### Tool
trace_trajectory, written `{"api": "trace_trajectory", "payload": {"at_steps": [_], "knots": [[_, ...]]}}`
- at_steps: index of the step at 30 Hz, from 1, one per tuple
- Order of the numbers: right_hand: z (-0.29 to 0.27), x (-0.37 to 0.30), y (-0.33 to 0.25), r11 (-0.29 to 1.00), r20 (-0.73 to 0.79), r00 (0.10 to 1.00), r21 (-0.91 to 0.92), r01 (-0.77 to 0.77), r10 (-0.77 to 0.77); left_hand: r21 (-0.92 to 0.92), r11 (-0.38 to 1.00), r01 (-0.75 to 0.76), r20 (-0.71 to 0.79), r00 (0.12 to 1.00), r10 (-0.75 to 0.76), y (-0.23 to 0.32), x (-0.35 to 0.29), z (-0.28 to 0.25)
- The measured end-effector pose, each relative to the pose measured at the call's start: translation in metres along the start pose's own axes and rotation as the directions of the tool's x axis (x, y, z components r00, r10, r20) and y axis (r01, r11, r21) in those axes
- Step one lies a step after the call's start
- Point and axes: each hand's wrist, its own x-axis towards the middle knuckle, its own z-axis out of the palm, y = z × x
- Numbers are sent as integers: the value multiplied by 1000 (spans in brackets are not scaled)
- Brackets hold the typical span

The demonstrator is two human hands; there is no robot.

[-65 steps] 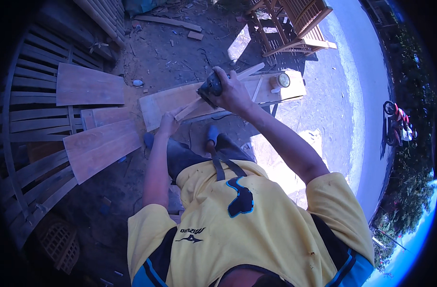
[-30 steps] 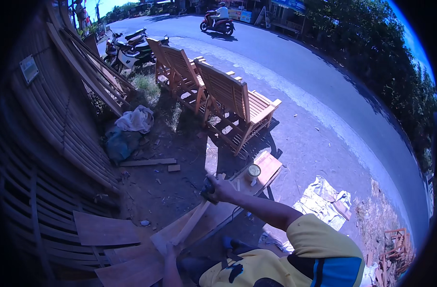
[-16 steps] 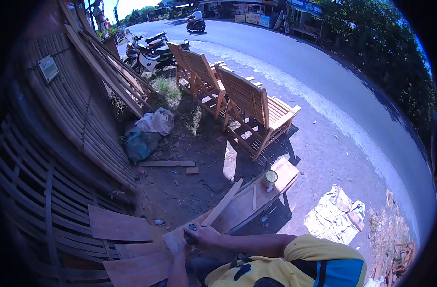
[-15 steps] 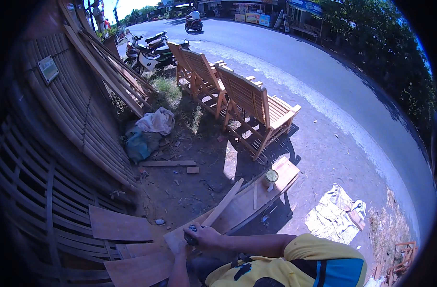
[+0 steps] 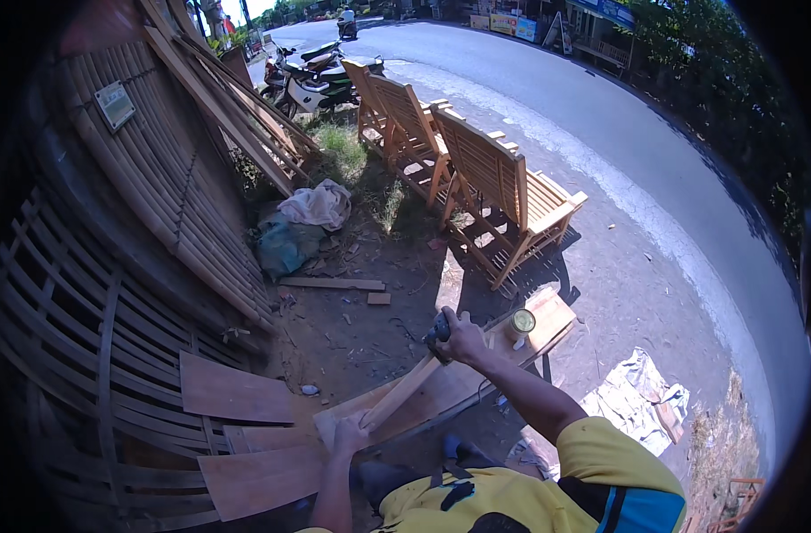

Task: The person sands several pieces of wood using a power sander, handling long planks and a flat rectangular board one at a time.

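My right hand (image 5: 464, 340) is closed around a dark palm sander (image 5: 437, 335), which rests on the far part of a narrow wooden slat (image 5: 400, 393). At the slat's near end my left hand (image 5: 349, 433) is closed on the wood. The slat lies lengthwise over a low wooden bench (image 5: 441, 405). A round greenish tin (image 5: 522, 322) stands towards the bench's far end, just beyond my right hand. The sander's underside is hidden.
Several slatted wooden chairs (image 5: 485, 169) stand ahead beside the road (image 5: 654, 178). Flat boards (image 5: 237, 388) lie at the left by a bamboo lattice (image 5: 112, 355). A whitish cloth (image 5: 636, 404) lies on the ground at right. Sacks (image 5: 290, 240) and parked motorbikes (image 5: 312, 84) are further off.
My right hand has moved the sander away from my left hand, along the slat to its far part. My left hand stays at the near end. The view has shifted slightly.
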Motion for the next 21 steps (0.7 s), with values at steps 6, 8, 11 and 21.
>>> {"api": "trace_trajectory", "payload": {"at_steps": [6, 8, 11, 21], "knots": [[46, -72, -66, 951, 181, 934, 24, 309, -308, 329, 942, 65, 101, 989, -103, 11, 34, 34], [41, -68, -62, 961, 165, 947, 18, 275, -274, 341, 938, 58, 105, 989, -100, 10, 35, 33], [12, -43, -31, 991, 138, 981, -10, 137, -134, 378, 926, -3, 146, 988, -56, 14, 42, 30], [27, -32, -15, 988, 39, 993, 115, 106, -111, 388, 917, -95, 107, 993, 57, -4, 55, 33]]}}
